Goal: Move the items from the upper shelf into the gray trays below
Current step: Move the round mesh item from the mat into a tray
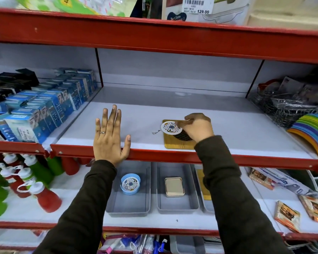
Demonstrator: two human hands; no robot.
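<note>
On the upper shelf (173, 107), my right hand (197, 126) grips a round floral coaster set (171, 127) with a dark holder, tilted above a golden square board (174, 143). My left hand (110, 136) lies flat and open on the shelf's red front edge, holding nothing. Below stand three gray trays. The left tray (128, 209) holds a blue round coaster set (130, 183). In the middle tray (177, 208) sits a beige square coaster set (174, 186). The right tray (206, 206) holds a golden board (203, 186), mostly hidden by my right sleeve.
Blue boxes (44, 110) fill the upper shelf's left section. Wire baskets (286, 105) and rainbow-coloured plates (312, 132) stand at its right. Red and green bottles (26, 180) crowd the lower shelf's left; packaged items (286, 215) lie at its right.
</note>
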